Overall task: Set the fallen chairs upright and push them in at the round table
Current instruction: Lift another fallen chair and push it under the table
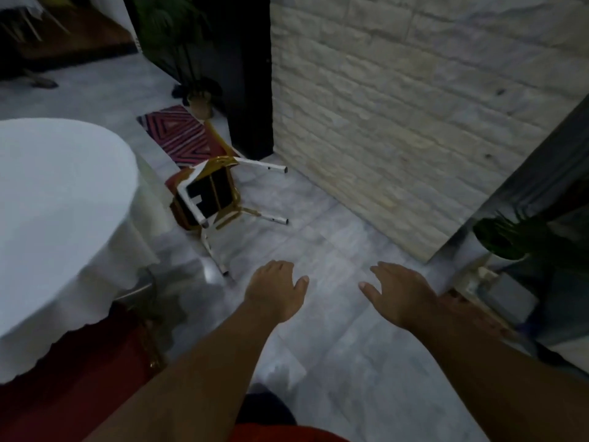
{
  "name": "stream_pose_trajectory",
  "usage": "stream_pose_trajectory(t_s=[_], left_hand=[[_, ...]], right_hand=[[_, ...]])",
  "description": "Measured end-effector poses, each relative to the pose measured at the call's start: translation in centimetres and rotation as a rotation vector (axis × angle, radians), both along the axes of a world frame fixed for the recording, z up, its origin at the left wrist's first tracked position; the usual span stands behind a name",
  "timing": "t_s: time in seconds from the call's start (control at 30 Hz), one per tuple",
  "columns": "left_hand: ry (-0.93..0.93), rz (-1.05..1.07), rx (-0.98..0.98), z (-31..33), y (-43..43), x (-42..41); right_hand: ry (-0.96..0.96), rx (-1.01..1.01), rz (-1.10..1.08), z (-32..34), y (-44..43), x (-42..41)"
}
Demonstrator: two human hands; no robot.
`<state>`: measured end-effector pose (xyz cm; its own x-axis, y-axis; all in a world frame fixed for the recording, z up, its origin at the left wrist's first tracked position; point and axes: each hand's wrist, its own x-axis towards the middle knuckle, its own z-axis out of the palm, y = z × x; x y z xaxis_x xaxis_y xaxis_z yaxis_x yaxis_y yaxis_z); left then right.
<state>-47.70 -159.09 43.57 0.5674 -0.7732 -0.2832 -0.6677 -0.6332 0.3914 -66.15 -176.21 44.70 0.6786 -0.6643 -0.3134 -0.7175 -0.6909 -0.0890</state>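
A fallen chair (208, 194) with a gold frame and white legs lies on its side on the marble floor, its underside facing me and its legs pointing right and toward me. The round table (57, 199), draped in a white cloth over a red skirt, stands at the left, right beside the chair. My left hand (275, 293) and my right hand (400, 293) are stretched out in front of me over the floor, fingers apart, holding nothing. Both hands are short of the chair, the left one close to its nearest leg tip.
A pale stone-brick wall (414, 106) rises on the right, with a black pillar (248, 74) at its corner. A red patterned mat (178, 135) lies behind the chair. Potted plants stand at the back (197, 94) and far right (506, 234).
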Motion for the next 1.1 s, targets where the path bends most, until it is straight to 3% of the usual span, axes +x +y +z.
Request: stream_pose_trajectory(t_s=[0.47,0.73,1.1], left_hand=[[-0.003,-0.095,0.054,-1.7,-24.0,17.7],[-0.009,-0.091,0.079,-3.3,-37.5,23.8],[0.069,0.174,0.085,-3.8,-52.7,31.9]], right_hand=[[-0.006,0.02,-0.075,0.0,-19.8,17.1],[0.095,0.081,-0.036,-2.7,-33.5,23.5],[0.077,0.114,0.232,-3.7,-51.3,38.7]])
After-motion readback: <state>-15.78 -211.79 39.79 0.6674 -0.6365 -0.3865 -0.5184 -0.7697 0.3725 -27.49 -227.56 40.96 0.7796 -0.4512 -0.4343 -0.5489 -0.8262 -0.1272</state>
